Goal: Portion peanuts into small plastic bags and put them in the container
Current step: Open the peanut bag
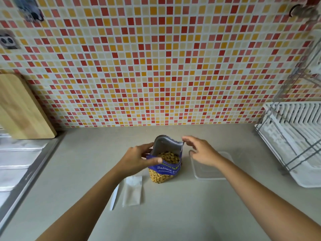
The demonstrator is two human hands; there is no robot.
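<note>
A blue bag of salted peanuts stands upright on the counter with its top open and peanuts showing inside. My left hand grips the bag's left edge, thumb across the front. My right hand pinches the bag's upper right corner. A clear plastic container sits just right of the bag, partly behind my right hand. A small stack of clear plastic bags lies flat in front and to the left of the bag. Beside them lies a white plastic spoon.
A steel sink and drainboard fill the left side. A wooden cutting board leans on the mosaic tile wall. A white dish rack with a wire frame stands at the right. The grey counter extends toward me.
</note>
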